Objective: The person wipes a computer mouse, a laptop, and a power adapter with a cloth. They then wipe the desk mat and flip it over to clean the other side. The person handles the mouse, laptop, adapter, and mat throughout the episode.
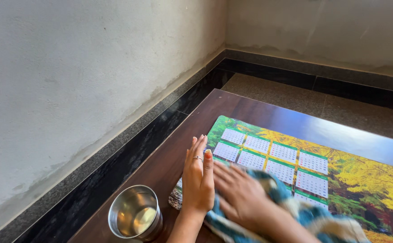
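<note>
Head view of a dark brown wooden table (169, 157) set in the corner of a room, seen from above. A poster calendar (295, 157) with yellow autumn trees and a grid of white month blocks lies flat on the tabletop, covering most of its visible surface. The left hand (198, 177) stands on its edge at the near left border of the calendar, fingers straight and pressed together, a ring on one finger; it grips nothing. The right hand (239, 195) lies palm down, fingers extended and slightly spread, pressing flat on a blue, white and tan checked cloth (313, 218), which is spread over the near part of the calendar and extends toward the lower right. The two hands are just beside each other, the left nearly touching the right's fingertips. A small round steel bowl (135, 218) stands on the bare wood at the near left corner, close to the left wrist. Pale plastered walls (70, 81) with a dark stone skirting (129, 148) border the table, above a speckled grey floor (295, 96).
</note>
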